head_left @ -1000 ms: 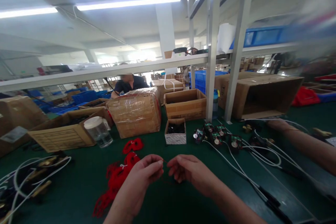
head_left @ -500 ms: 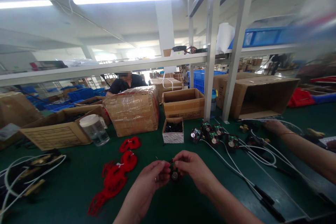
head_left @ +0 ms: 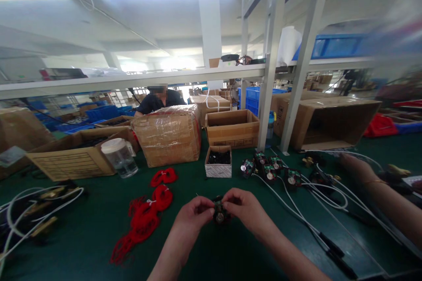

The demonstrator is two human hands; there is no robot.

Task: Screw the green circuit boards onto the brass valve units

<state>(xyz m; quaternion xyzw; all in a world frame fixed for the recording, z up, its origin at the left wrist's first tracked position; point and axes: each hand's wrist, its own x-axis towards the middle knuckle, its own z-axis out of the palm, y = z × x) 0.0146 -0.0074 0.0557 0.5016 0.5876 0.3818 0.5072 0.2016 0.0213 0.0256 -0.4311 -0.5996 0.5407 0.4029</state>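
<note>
A small black device with a green circuit board and a round metal part (head_left: 220, 215) is between my hands, low over the green tabletop. My left hand (head_left: 194, 217) pinches its left side between thumb and fingers. From the other side my right hand (head_left: 244, 208) grips it near the top edge, fingertips closed. What the fingertips press on is partly covered. Several similar devices with circuit boards (head_left: 271, 171) lie to the right, some with white cables. Bundles of red wire (head_left: 143, 224), some tied with white, lie left of my left hand.
A small box of black parts (head_left: 218, 170) stands ahead, before an open carton (head_left: 232, 135) and a taped carton (head_left: 168, 138). A clear jug (head_left: 120, 160) is at left. Another person's arm (head_left: 379, 184) reaches in from the right; a metal post (head_left: 268, 96) rises from the table.
Both hands stay on the device; the left fingers have shifted into a thumb-and-finger pinch, showing more of the circuit board. The view has shifted slightly.
</note>
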